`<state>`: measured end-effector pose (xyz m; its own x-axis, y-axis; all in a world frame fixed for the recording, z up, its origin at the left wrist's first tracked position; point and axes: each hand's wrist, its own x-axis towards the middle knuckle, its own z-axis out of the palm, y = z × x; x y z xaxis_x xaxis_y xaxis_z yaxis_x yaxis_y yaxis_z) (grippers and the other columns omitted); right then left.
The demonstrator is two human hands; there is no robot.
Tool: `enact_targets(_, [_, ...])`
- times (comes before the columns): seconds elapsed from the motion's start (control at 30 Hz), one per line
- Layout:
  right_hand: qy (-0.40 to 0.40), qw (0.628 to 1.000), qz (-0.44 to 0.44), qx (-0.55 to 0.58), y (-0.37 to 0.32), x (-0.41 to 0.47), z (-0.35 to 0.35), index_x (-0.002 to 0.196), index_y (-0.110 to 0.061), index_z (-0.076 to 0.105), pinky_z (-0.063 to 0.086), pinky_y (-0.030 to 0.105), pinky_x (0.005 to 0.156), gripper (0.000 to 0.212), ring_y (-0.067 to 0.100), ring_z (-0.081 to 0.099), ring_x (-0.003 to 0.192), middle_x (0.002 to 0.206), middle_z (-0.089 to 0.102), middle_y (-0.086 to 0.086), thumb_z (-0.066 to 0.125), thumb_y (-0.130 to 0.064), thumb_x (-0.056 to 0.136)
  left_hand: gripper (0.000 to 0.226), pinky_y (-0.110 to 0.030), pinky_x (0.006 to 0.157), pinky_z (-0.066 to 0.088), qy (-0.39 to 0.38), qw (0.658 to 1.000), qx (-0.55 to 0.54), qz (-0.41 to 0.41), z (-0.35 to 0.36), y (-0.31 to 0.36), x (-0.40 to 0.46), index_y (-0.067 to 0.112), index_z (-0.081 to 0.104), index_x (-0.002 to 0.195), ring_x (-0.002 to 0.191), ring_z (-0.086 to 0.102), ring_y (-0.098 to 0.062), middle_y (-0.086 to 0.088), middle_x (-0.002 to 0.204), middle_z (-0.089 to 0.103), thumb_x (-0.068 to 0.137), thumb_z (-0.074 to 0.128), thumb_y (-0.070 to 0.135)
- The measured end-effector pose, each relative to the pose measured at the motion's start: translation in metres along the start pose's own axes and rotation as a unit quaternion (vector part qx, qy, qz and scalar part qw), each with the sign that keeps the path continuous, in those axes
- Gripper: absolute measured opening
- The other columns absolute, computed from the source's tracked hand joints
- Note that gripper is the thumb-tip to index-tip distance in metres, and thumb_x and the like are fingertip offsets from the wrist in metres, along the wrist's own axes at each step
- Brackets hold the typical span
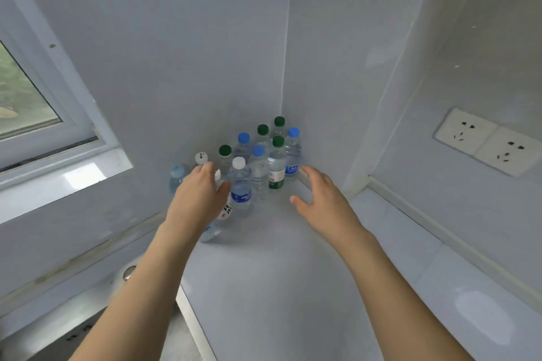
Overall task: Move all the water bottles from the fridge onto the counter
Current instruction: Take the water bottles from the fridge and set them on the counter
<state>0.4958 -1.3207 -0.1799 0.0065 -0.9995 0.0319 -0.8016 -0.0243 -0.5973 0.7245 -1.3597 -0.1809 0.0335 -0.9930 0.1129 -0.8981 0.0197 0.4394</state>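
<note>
Key relation: the left hand is over a bottle at the near-left edge of the bottle cluster; the bottle's long axis is upright, perhaps tipped a little toward the camera. Hand and bottle overlap in view, so actual contact cannot be told.
Left grip: fingers extended forward over the bottle top, thumb out to the right; it does not look clamped, and I judge it apart.
Right grip: the right hand hovers above the bench, fingers spread and holding nothing, just right of the cluster and a little short of it.
Nearer hand: the left, to the front-left bottles; the right is nearer the green-capped bottle.
Where the bottles are: standing together on the bench in the corner where the walls meet, caps blue, green and white. No fridge is in view.
Task stage: judged late, since many bottles stand on the bench; whether any remain in the fridge cannot be told.
In the way: the bottles stand close together, so a sideways nudge could knock a neighbour.
Around: window at left, sockets on the right wall, sink at lower left.
</note>
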Motion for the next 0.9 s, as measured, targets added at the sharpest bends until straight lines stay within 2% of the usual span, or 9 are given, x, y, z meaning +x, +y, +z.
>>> enact_targets(0.13, [0.025, 0.999, 0.031, -0.008, 0.033, -0.046, -0.034, 0.149, -0.018, 0.027, 0.031, 0.031, 0.110, 0.065, 0.021, 0.036, 0.136, 0.150, 0.036, 0.004, 0.058, -0.031, 0.093, 0.035, -0.031, 0.081, 0.040, -0.031, 0.993, 0.002, 0.111, 0.015, 0.067, -0.031, 0.010, 0.053, 0.124, 0.105, 0.056, -0.027, -0.009, 0.119, 0.058, 0.096, 0.053, 0.031])
enact_targets(0.37, [0.066, 0.991, 0.116, -0.017, 0.085, -0.113, -0.074, 0.151, -0.019, 0.022, 0.021, 0.027, 0.113, 0.069, 0.019, 0.025, 0.142, 0.155, 0.029, 0.002, 0.058, -0.031, 0.094, 0.044, -0.036, 0.099, 0.042, -0.105, 0.965, -0.012, 0.239, 0.053, 0.141, -0.067, 0.013, 0.044, 0.139, 0.122, 0.051, -0.026, -0.006, 0.140, 0.050, 0.099, 0.049, 0.033])
enact_targets(0.7, [0.145, 0.949, 0.278, -0.026, 0.128, -0.201, -0.096, 0.151, -0.020, 0.024, 0.027, 0.036, 0.116, 0.068, 0.019, 0.025, 0.143, 0.154, 0.029, 0.000, 0.058, -0.031, 0.094, 0.048, -0.036, 0.104, 0.037, -0.200, 0.894, -0.041, 0.399, 0.116, 0.234, -0.088, 0.012, 0.038, 0.144, 0.128, 0.045, -0.027, -0.006, 0.145, 0.044, 0.101, 0.044, 0.031])
enact_targets(0.9, [0.194, 0.914, 0.354, -0.029, 0.144, -0.276, -0.116, 0.151, -0.017, 0.025, 0.026, 0.027, 0.112, 0.066, 0.018, 0.028, 0.142, 0.154, 0.030, 0.000, 0.058, -0.028, 0.095, 0.048, -0.032, 0.103, 0.037, -0.239, 0.848, -0.037, 0.471, 0.140, 0.283, -0.142, 0.013, 0.038, 0.144, 0.129, 0.044, -0.024, -0.003, 0.145, 0.044, 0.101, 0.045, 0.032])
